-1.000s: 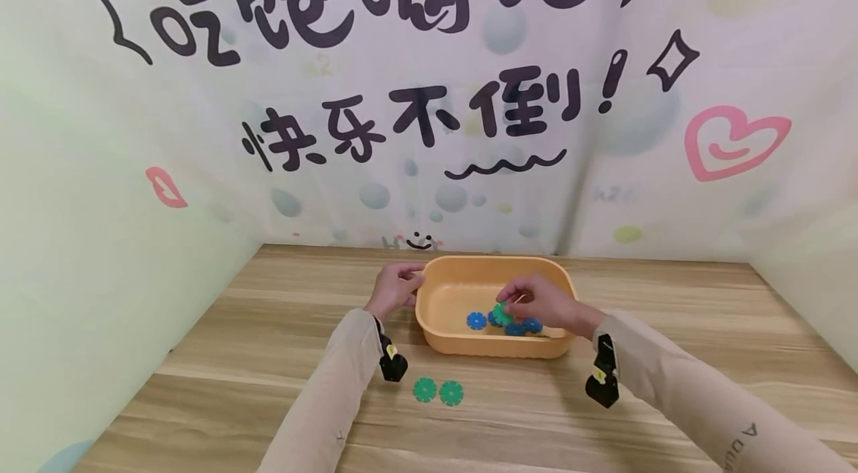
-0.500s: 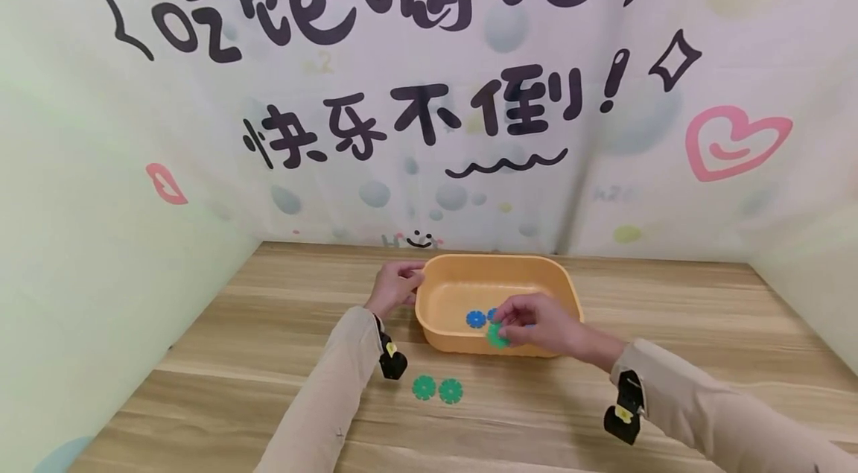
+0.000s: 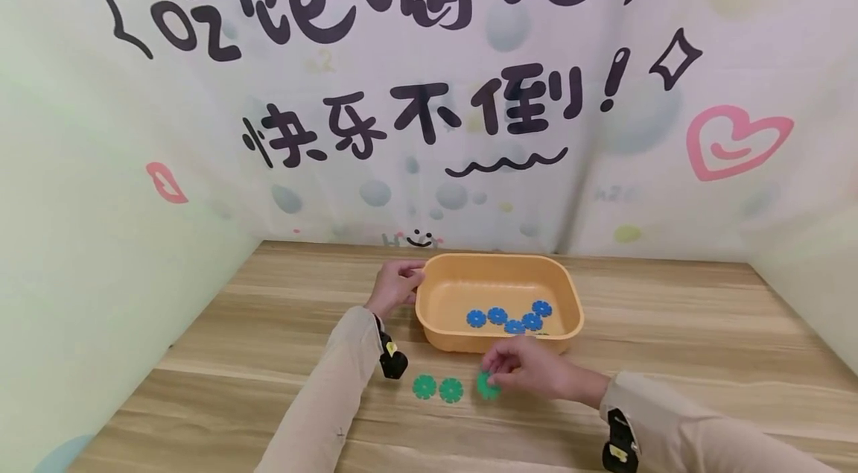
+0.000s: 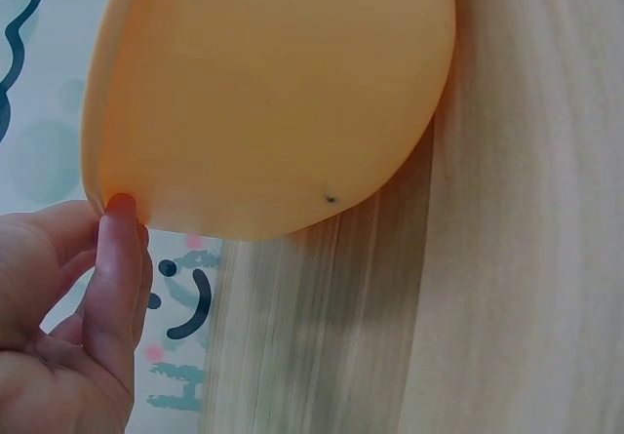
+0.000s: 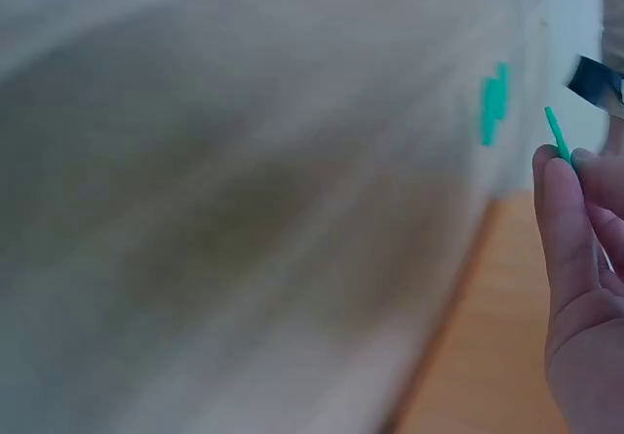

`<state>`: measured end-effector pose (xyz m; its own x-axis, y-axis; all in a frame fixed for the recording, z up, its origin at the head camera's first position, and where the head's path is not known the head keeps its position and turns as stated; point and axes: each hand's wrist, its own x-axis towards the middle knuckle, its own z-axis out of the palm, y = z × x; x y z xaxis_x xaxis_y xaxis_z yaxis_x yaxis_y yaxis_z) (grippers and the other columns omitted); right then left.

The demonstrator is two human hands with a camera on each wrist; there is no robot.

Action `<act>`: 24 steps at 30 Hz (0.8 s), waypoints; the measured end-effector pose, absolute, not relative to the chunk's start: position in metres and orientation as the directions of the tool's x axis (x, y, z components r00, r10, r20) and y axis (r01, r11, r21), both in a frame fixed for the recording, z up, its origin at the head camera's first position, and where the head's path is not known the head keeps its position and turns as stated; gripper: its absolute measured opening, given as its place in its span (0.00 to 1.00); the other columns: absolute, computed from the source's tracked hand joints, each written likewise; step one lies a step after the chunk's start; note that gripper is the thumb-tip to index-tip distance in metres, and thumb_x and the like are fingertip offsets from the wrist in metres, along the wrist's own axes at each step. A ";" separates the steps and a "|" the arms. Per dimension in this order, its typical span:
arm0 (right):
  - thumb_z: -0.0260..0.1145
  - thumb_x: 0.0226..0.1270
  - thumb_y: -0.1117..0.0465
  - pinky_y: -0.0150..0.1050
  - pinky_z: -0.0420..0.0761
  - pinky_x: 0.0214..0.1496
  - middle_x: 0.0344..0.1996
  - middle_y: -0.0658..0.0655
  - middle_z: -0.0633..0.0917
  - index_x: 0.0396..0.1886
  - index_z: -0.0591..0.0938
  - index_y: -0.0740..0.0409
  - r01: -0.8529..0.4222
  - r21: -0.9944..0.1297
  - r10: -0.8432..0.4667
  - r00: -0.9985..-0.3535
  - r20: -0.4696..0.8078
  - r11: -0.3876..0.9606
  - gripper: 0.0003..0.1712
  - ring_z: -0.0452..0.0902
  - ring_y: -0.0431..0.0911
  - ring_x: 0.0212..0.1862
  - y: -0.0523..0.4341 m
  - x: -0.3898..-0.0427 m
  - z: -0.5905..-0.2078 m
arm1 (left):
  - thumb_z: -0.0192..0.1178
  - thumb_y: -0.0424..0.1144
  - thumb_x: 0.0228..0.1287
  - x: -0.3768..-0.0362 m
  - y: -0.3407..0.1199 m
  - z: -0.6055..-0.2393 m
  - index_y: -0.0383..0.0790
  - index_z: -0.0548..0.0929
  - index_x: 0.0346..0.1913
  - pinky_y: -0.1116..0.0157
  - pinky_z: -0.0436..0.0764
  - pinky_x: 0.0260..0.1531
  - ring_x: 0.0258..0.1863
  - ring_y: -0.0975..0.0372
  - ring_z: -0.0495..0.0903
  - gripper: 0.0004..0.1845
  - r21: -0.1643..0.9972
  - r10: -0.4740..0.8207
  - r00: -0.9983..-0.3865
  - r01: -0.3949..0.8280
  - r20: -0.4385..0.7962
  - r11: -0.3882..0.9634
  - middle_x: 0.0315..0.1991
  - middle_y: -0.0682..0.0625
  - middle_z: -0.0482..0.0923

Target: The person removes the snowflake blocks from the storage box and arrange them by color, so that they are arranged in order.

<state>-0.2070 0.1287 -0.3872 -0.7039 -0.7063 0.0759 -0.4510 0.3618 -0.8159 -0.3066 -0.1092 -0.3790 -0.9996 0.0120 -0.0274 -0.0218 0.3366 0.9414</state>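
Pinching green disc (image 3: pixel 488 388) by edge, R hand (image 3: pixel 532 369) may drop it if grip slackens; L hand (image 3: pixel 394 287), gripping tub (image 3: pixel 492 343) end, could tip it w/ tug.

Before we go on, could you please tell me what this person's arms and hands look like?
The left sleeve and right sleeve are long and beige; the left one bears a small dark mark. At the cuffs sit a left wrist unit and a right wrist unit, both black, each with a yellow patch. The left hand and right hand wear no gloves.
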 end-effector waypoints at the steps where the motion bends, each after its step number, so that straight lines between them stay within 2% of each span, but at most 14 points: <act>1: 0.64 0.55 0.66 0.29 0.78 0.33 0.28 0.48 0.79 0.33 0.79 0.60 -0.442 -0.819 -0.709 -0.702 0.063 0.365 0.05 0.74 0.36 0.30 0.128 -0.206 -0.390 | 0.56 0.31 0.59 -0.307 -0.109 -0.379 0.37 0.78 0.50 0.65 0.81 0.22 0.29 0.51 0.79 0.15 0.941 0.008 -0.999 -0.026 -0.031 0.338 0.33 0.43 0.75; 8: 0.64 0.54 0.69 0.29 0.77 0.34 0.28 0.48 0.79 0.32 0.80 0.58 -0.439 -0.796 -0.702 -0.712 0.025 0.417 0.05 0.73 0.35 0.31 0.125 -0.207 -0.408 | 0.56 0.31 0.58 -0.306 -0.109 -0.378 0.37 0.78 0.50 0.65 0.81 0.22 0.30 0.51 0.79 0.15 0.940 0.009 -0.999 -0.033 -0.038 0.339 0.33 0.42 0.76; 15: 0.64 0.54 0.68 0.28 0.76 0.33 0.28 0.47 0.80 0.32 0.81 0.56 -0.502 -0.734 -0.689 -0.722 0.065 0.458 0.06 0.71 0.34 0.30 0.119 -0.211 -0.411 | 0.56 0.31 0.59 -0.306 -0.111 -0.378 0.36 0.78 0.50 0.67 0.80 0.20 0.32 0.49 0.79 0.15 0.940 0.014 -1.000 -0.021 -0.027 0.339 0.35 0.40 0.76; 24: 0.64 0.54 0.68 0.28 0.75 0.32 0.28 0.47 0.80 0.32 0.81 0.56 -0.508 -0.718 -0.671 -0.737 0.077 0.476 0.06 0.71 0.34 0.30 0.114 -0.210 -0.412 | 0.56 0.32 0.59 -0.306 -0.110 -0.377 0.37 0.78 0.51 0.67 0.81 0.21 0.33 0.50 0.79 0.16 0.939 0.018 -0.999 -0.032 -0.040 0.343 0.34 0.41 0.76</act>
<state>-0.2096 0.1136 -0.4120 -0.7373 -0.6712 0.0769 -0.5081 0.4759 -0.7178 -0.3060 -0.1101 -0.3765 -0.9990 0.0185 -0.0403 -0.0315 0.3428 0.9389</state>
